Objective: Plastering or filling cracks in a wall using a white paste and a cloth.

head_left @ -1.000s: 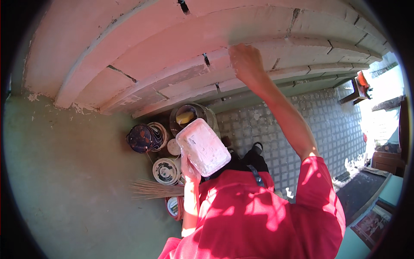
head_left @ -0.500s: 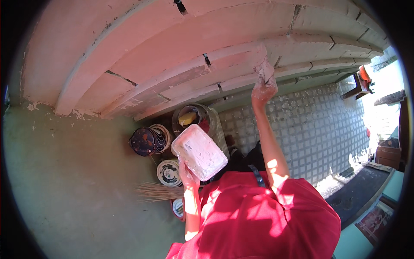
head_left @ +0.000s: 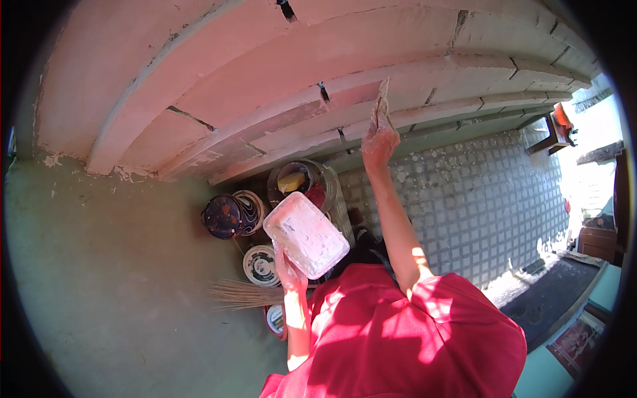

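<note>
Two hands are busy in the head view: the left hand (head_left: 289,270) grips a white rectangular tub (head_left: 306,234) from beneath, tilted, while the right hand (head_left: 379,139) is closed around a putty knife (head_left: 382,99) pressed against the pink moulded wall (head_left: 265,73). Below the tub, several paint cans (head_left: 232,213) and a straw broom (head_left: 242,294) crowd the floor at the wall's foot, with grey patterned paving (head_left: 478,205) to the tub's right.

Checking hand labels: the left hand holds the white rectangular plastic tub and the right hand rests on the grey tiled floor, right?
Not quite. The left hand does hold the white rectangular plastic tub, but the right hand is raised against the pink stepped wall mouldings, not on the grey tiled floor. The head view shows it.
</note>
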